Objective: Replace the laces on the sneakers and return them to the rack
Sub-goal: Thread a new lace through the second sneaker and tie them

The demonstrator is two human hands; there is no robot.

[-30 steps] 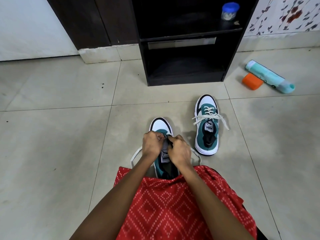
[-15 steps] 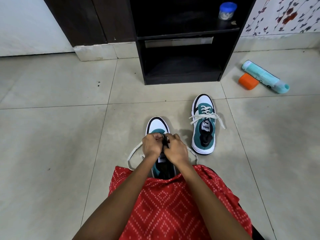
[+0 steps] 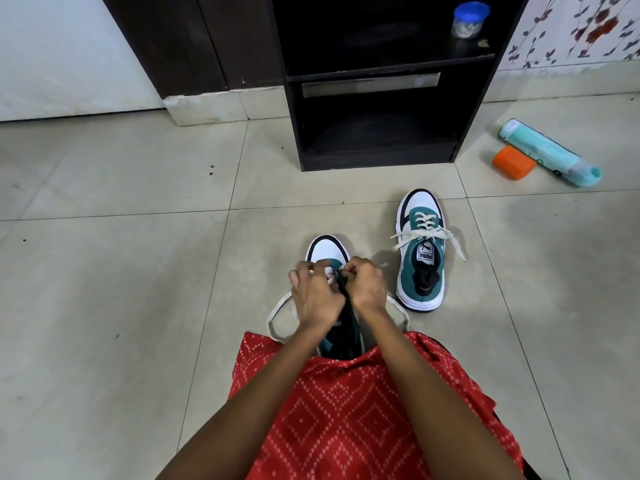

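Two teal, white and black sneakers stand on the tiled floor. The near sneaker (image 3: 327, 251) sits between my knees, mostly covered by my hands. My left hand (image 3: 313, 294) and my right hand (image 3: 367, 284) meet over its eyelets, each pinching lace; a black lace (image 3: 344, 296) runs down between them. A loose white lace (image 3: 277, 315) loops out on both sides of this shoe. The second sneaker (image 3: 420, 251) stands to the right, threaded with a white lace whose ends splay out. The black shoe rack (image 3: 377, 157) stands ahead, its lower shelf bare.
A blue-lidded jar (image 3: 469, 19) sits on the rack's upper shelf. A mint bottle (image 3: 547, 152) and an orange cap (image 3: 512, 162) lie on the floor at right. A dark door frame (image 3: 180, 46) stands left of the rack. Red patterned cloth (image 3: 346, 410) covers my lap.
Both hands stayed on the near sneaker's eyelets, working the lace with small finger movements. The view shifted slightly. The second sneaker has not moved.
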